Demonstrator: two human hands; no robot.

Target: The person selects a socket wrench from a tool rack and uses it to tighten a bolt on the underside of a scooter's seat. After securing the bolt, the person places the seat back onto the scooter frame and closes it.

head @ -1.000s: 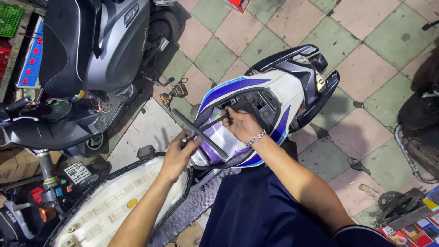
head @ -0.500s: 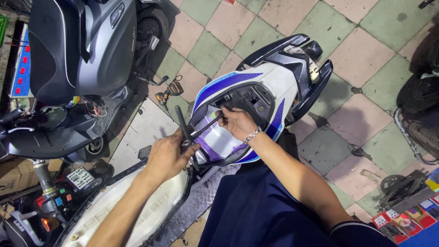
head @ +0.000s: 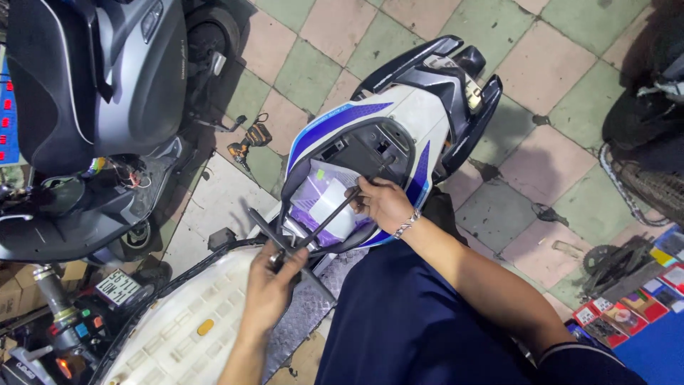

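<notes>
1. Checkered tile floor (head: 513, 78), scooters parked all around.
2. Your left hand (head: 267, 289) is closed around the T-handle wrench (head: 306, 239).
3. Its shaft runs up-right into the white-blue scooter's open seat bay (head: 370, 146).
4. Your right hand (head: 385, 203) pinches the shaft, nearer the tip.

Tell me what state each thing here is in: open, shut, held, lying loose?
Scooter seat: flipped up, pale underside showing.
Storage bay: open, white and purple papers inside.
T-wrench: held, shaft reaching into the bay.
Left hand: closed on the wrench's crossbar.
Right hand: pinching the shaft.
Drill: lying on the floor, untouched.
Grey scooter: parked, wires exposed.
</notes>
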